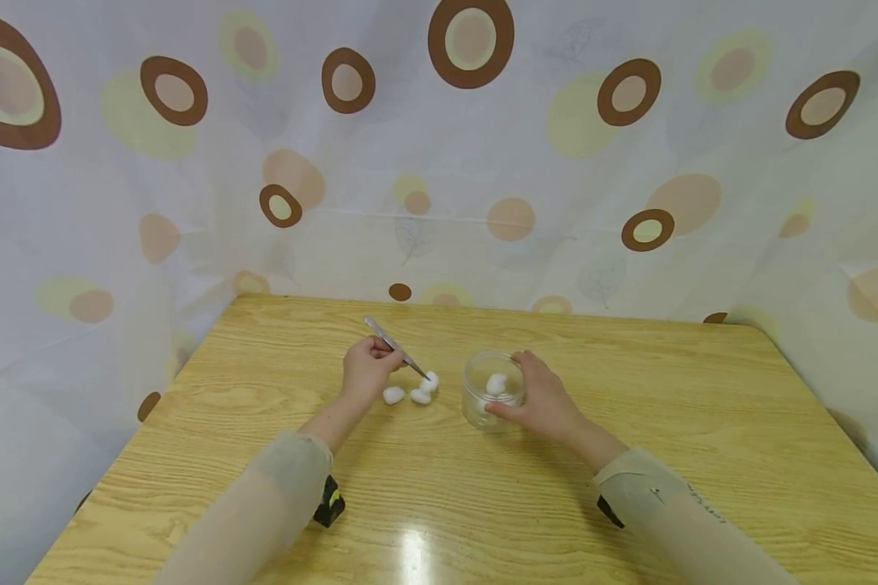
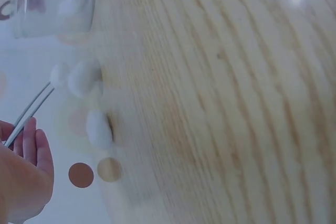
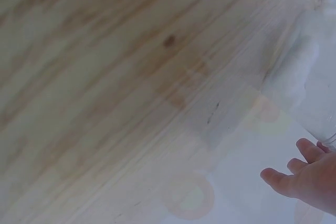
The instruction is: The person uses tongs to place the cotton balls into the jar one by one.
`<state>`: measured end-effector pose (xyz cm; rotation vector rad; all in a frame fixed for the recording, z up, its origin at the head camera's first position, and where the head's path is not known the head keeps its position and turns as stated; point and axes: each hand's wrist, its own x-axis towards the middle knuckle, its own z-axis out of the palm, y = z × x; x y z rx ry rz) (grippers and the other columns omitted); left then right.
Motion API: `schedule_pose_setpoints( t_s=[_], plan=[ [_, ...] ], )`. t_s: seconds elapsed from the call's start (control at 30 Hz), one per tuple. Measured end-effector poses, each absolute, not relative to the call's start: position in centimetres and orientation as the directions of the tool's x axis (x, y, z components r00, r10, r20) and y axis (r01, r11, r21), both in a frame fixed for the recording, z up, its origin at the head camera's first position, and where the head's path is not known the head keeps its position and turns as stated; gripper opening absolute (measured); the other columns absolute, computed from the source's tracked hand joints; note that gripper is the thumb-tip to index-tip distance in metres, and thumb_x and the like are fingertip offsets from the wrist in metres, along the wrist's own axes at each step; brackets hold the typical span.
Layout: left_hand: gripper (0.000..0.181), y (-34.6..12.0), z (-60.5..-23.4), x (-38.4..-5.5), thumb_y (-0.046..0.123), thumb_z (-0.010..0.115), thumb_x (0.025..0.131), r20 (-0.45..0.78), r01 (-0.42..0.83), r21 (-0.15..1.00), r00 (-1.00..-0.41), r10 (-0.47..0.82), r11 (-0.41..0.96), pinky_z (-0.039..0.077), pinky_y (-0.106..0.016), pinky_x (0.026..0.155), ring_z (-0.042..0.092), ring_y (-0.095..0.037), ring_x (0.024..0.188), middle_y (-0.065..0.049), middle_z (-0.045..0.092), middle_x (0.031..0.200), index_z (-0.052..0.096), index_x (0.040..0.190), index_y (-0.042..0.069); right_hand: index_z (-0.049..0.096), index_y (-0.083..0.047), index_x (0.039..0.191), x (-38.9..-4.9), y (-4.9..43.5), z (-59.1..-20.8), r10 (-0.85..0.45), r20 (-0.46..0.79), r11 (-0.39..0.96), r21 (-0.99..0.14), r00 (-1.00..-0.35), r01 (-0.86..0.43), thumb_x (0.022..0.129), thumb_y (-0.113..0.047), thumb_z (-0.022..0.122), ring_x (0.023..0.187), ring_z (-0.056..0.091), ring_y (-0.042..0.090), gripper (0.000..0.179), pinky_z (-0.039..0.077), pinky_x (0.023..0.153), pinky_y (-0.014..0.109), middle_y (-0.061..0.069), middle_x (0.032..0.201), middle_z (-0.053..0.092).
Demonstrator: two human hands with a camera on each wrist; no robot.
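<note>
My left hand (image 1: 367,370) pinches a pair of metal tweezers (image 1: 389,340), whose tips point down to the right at a white cotton ball (image 1: 430,380). Two more cotton balls lie beside it, one (image 1: 420,396) just in front and another (image 1: 393,395) nearer the hand. In the left wrist view, the tweezers (image 2: 32,109) have slightly parted tips at a cotton ball (image 2: 60,75). My right hand (image 1: 549,400) grips a clear round jar (image 1: 475,410) by its right side, thumb in front. White cotton (image 1: 496,384) shows inside the jar, which stands on the table.
The wood-grain table (image 1: 673,390) meets a patterned curtain (image 1: 380,162) at the back and sides. Black wrist devices show under both sleeves, the left one (image 1: 329,502) more fully. Light glares on the tabletop near the front.
</note>
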<state>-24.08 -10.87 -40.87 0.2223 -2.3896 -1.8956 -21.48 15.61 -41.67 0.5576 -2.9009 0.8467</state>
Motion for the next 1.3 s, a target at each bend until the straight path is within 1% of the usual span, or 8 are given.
schedule_pose_setpoints(
  t_s=[0.07, 0.2, 0.37, 0.53, 0.67, 0.87, 1.07, 1.3],
  plan=[
    [0.01, -10.9, -40.6, -24.1, 0.006, 0.062, 0.084, -0.037, -0.069, 0.98, -0.985, -0.171, 0.187, 0.057, -0.037, 0.082, 0.067, -0.015, 0.074, -0.008, 0.066, 0.08, 0.06, 0.091, -0.001, 0.038, 0.008, 0.132, -21.5, 15.6, -41.7, -0.323, 0.162, 0.783, -0.507, -0.932, -0.36, 0.076, -0.043, 0.074, 0.126, 0.04, 0.045, 0.084, 0.032, 0.104, 0.061, 0.027, 0.135, 0.043],
    [0.008, -11.0, -40.3, -24.2, 0.004, 0.061, 0.085, -0.056, -0.08, 0.988, -0.982, -0.178, 0.13, 0.057, -0.034, 0.083, 0.064, -0.007, 0.067, -0.005, 0.064, 0.078, 0.058, 0.09, -0.002, 0.038, 0.007, 0.132, -21.5, 15.6, -41.7, -0.322, 0.165, 0.783, -0.507, -0.932, -0.361, 0.076, -0.044, 0.074, 0.125, 0.042, 0.044, 0.084, 0.033, 0.104, 0.06, 0.026, 0.133, 0.045],
    [0.008, -11.2, -39.9, -24.3, 0.003, 0.061, 0.085, -0.076, -0.092, 0.993, -0.978, -0.193, 0.074, 0.057, -0.029, 0.08, 0.062, -0.004, 0.065, -0.001, 0.062, 0.074, 0.057, 0.091, -0.001, 0.039, 0.007, 0.131, -21.5, 15.5, -41.8, -0.323, 0.172, 0.782, -0.505, -0.931, -0.365, 0.076, -0.044, 0.074, 0.122, 0.044, 0.043, 0.084, 0.035, 0.102, 0.059, 0.024, 0.13, 0.047],
    [0.009, -11.3, -39.3, -24.5, 0.003, 0.061, 0.085, -0.066, -0.071, 0.997, -0.977, -0.204, 0.018, 0.058, -0.025, 0.076, 0.062, -0.004, 0.062, 0.002, 0.062, 0.069, 0.056, 0.09, -0.001, 0.04, 0.008, 0.131, -21.6, 15.6, -41.9, -0.325, 0.18, 0.783, -0.499, -0.929, -0.371, 0.075, -0.044, 0.075, 0.121, 0.045, 0.043, 0.083, 0.035, 0.102, 0.06, 0.025, 0.13, 0.047],
    [0.008, -11.1, -38.5, -24.4, 0.004, 0.061, 0.086, -0.073, -0.069, 0.997, -0.978, -0.195, -0.03, 0.057, -0.027, 0.079, 0.063, -0.004, 0.063, 0.004, 0.062, 0.067, 0.056, 0.09, -0.001, 0.041, 0.007, 0.129, -21.6, 15.6, -42.0, -0.326, 0.194, 0.78, -0.498, -0.925, -0.379, 0.074, -0.044, 0.075, 0.119, 0.047, 0.043, 0.083, 0.037, 0.1, 0.06, 0.024, 0.128, 0.048],
    [0.008, -10.5, -37.1, -24.4, 0.003, 0.061, 0.086, -0.094, -0.077, 0.992, -0.98, -0.178, -0.098, 0.057, -0.027, 0.079, 0.064, -0.005, 0.063, 0.004, 0.063, 0.067, 0.054, 0.089, 0.001, 0.042, 0.007, 0.128, -21.7, 15.6, -42.0, -0.326, 0.205, 0.781, -0.491, -0.923, -0.385, 0.073, -0.044, 0.076, 0.116, 0.05, 0.041, 0.082, 0.04, 0.098, 0.058, 0.023, 0.126, 0.05],
    [0.007, -10.0, -36.2, -24.1, 0.004, 0.061, 0.087, -0.058, -0.038, 0.99, -0.987, -0.148, -0.139, 0.057, -0.026, 0.08, 0.065, -0.006, 0.064, 0.004, 0.063, 0.065, 0.054, 0.087, 0.003, 0.043, 0.006, 0.126, -21.6, 15.6, -41.8, -0.327, 0.209, 0.773, -0.502, -0.922, -0.388, 0.073, -0.045, 0.076, 0.111, 0.052, 0.038, 0.081, 0.042, 0.095, 0.056, 0.021, 0.12, 0.053],
    [0.01, -9.5, -35.4, -24.2, 0.004, 0.059, 0.088, -0.069, -0.044, 0.982, -0.989, -0.131, -0.186, 0.057, -0.026, 0.08, 0.066, -0.005, 0.065, 0.004, 0.064, 0.067, 0.051, 0.082, 0.006, 0.043, 0.007, 0.127, -21.6, 15.6, -41.9, -0.324, 0.204, 0.774, -0.504, -0.924, -0.383, 0.073, -0.045, 0.076, 0.112, 0.052, 0.038, 0.081, 0.043, 0.095, 0.055, 0.021, 0.12, 0.052]
  ],
)
